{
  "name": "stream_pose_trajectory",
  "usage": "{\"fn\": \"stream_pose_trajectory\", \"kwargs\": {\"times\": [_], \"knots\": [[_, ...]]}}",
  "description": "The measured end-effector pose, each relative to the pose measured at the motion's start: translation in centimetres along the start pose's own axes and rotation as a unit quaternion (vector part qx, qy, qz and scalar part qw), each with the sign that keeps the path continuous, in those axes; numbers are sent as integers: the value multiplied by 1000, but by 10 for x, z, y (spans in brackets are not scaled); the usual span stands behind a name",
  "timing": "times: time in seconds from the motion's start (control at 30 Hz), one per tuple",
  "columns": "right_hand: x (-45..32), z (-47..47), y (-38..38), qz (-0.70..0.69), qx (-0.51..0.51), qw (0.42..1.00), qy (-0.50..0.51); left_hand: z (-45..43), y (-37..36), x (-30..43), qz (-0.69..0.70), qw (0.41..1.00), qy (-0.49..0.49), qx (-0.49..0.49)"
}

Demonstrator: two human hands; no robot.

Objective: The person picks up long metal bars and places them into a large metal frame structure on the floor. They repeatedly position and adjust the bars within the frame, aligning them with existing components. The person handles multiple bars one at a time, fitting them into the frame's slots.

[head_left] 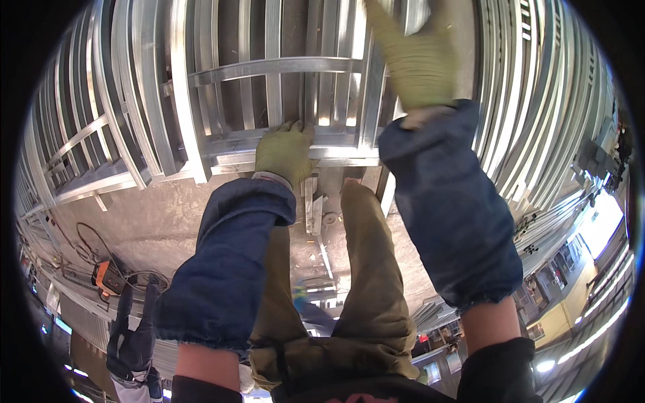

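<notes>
My left hand [285, 153], in a yellow-green work glove, lies over the near rail [342, 153] of a shiny metal stud frame [274, 95]. Its fingers curl over the rail, and the thumb is at the near side. My right hand [421, 65], gloved alike and blurred, is farther forward at the frame's right side. Its thumb and fingers are spread, with nothing seen held; the fingertips run out at the top edge. A crosspiece [282, 68] spans the studs between the hands. Blue denim sleeves [232, 262] cover both forearms.
Long metal studs [524, 111] are stacked at the right. More framing [90, 136] extends left. An orange and black machine [107, 278] with cables sits on the concrete floor [151, 211]. Another person [133, 322] stands at lower left. Metal offcuts [313, 206] lie before my legs.
</notes>
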State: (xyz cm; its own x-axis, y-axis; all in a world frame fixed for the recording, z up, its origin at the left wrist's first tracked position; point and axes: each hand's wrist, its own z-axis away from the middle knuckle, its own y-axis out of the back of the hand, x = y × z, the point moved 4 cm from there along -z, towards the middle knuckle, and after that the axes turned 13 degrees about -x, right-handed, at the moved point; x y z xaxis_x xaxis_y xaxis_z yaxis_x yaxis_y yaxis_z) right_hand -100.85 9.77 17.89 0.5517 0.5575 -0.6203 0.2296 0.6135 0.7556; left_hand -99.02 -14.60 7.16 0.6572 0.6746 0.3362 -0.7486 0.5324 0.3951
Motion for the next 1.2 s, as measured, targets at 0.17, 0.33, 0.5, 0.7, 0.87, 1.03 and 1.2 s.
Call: {"fn": "stream_pose_trajectory", "kwargs": {"times": [0.17,0.33,0.5,0.7,0.87,1.03,1.2], "knots": [[86,-17,-66,64,74,993,-62,-5,0,13,-9,1000,-13,0],[59,-18,-77,-34,-83,979,-184,4,-8,3,4,1000,0,19],[103,-29,-46,70,-72,977,-190,3,-2,5,11,999,-9,39],[169,-37,-33,-80,-38,987,-136,0,3,10,-12,1000,1,27],[166,-37,-12,-232,-83,960,-130,2,-5,3,-14,1000,16,20],[153,-30,-37,-156,-32,979,-126,-1,-4,8,-25,1000,14,8],[141,-28,-32,-328,-85,934,-109,-1,0,7,-17,1000,7,17]]}}
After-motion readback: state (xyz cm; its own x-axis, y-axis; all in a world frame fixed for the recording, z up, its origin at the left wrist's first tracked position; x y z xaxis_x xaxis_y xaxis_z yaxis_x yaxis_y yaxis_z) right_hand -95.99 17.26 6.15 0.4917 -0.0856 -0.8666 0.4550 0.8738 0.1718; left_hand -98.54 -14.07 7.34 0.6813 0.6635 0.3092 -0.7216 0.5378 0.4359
